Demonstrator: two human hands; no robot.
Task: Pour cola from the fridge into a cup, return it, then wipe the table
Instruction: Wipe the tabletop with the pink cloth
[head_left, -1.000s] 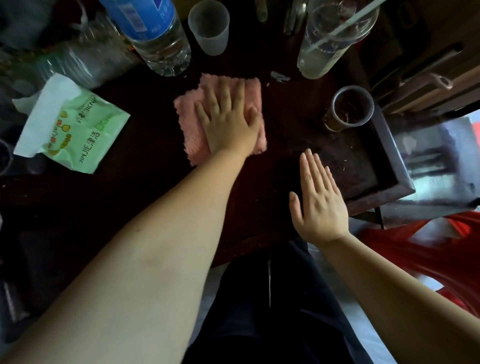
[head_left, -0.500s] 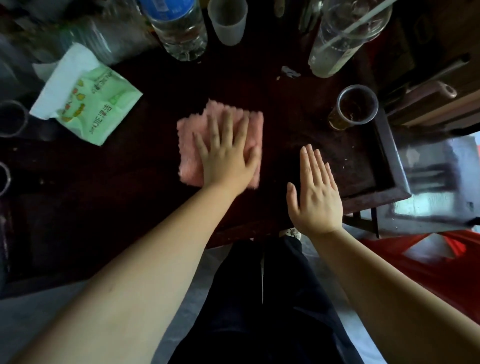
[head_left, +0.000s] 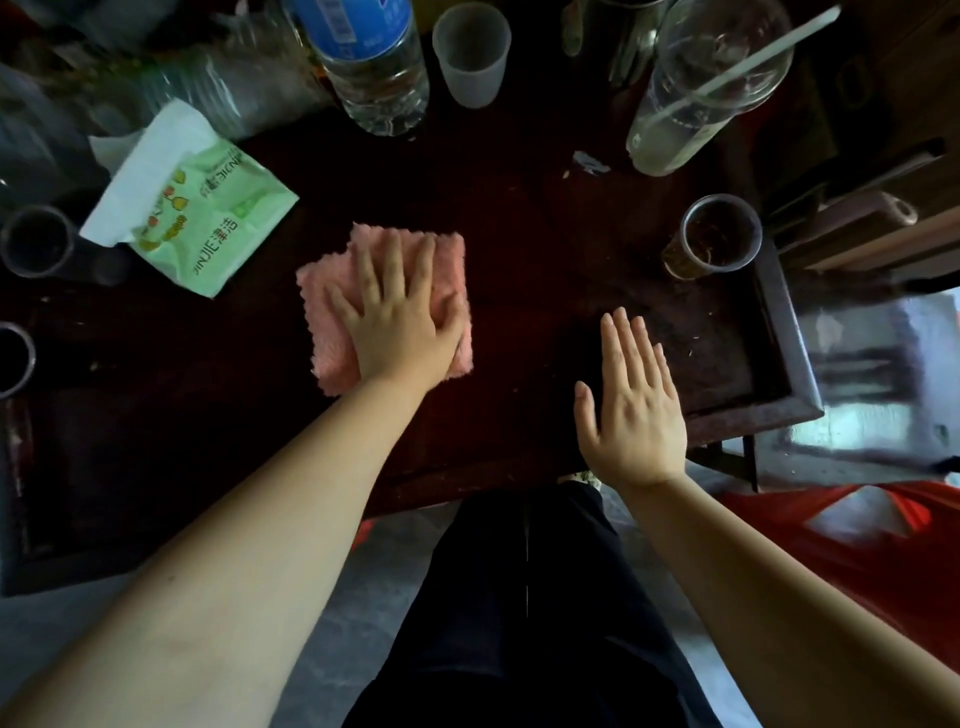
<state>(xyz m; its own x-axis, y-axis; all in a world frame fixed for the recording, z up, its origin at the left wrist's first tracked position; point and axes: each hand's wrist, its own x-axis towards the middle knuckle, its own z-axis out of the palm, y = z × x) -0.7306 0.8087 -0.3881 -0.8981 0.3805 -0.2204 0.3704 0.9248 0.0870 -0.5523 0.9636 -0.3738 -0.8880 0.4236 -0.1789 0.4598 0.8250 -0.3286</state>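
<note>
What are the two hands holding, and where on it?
Nothing is gripped. The left hand lies flat, palm down, on the near right part of the pink cloth, pressing it to the table. The right hand is open and empty.

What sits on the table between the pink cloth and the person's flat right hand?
Nothing: the head view shows only bare dark wooden table between the pink fluffy cloth and the right hand.

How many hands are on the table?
2. The left hand presses flat on the pink cloth; the right hand lies open on the table, near its front edge.
</note>
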